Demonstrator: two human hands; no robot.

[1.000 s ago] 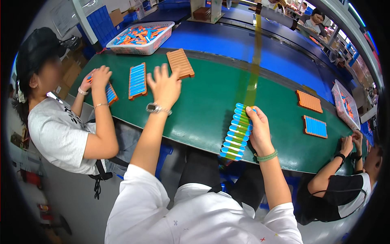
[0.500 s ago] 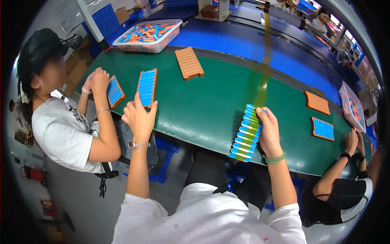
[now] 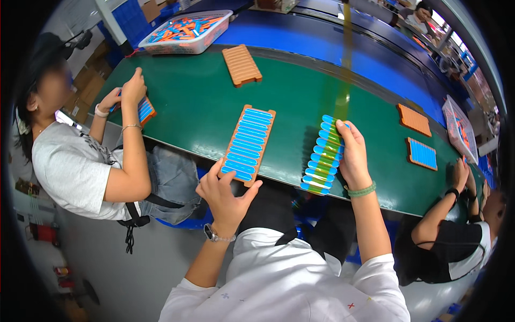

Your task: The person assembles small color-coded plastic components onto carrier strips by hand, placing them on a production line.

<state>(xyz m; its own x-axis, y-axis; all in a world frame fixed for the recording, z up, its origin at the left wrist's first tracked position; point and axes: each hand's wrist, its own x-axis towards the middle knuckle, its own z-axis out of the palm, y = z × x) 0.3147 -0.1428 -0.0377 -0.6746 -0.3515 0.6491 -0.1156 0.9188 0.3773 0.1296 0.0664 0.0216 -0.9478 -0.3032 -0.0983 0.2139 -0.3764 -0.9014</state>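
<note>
My left hand [image 3: 228, 201] grips the near end of an orange-brown slotted tray [image 3: 272, 114], fingers at its left side and thumb at its near right corner. Blue stick-shaped pieces with rounded ends, like small nail files [image 3: 248, 140], lie side by side in its slots. In my right hand [image 3: 354, 158], pinched between thumb and fingers, is a row of similar blue nail files [image 3: 323, 155] joined by clear yellow-green tape [image 3: 345, 70]. The tape runs up from the row toward the far side. The row hangs over the near table edge, right of the tray.
A bare slotted tray [image 3: 242, 64] lies farther back on the green table [image 3: 188, 102]. White baskets of blue and orange pieces stand at far left [image 3: 185, 35] and right [image 3: 460, 129]. Two more trays are at right. Co-workers sit on both sides; the left one handles a filled tray [image 3: 146, 111].
My left hand has brought the filled tray rightward and nearer, beside the taped row. My right hand still holds the row. The view has shifted slightly.
</note>
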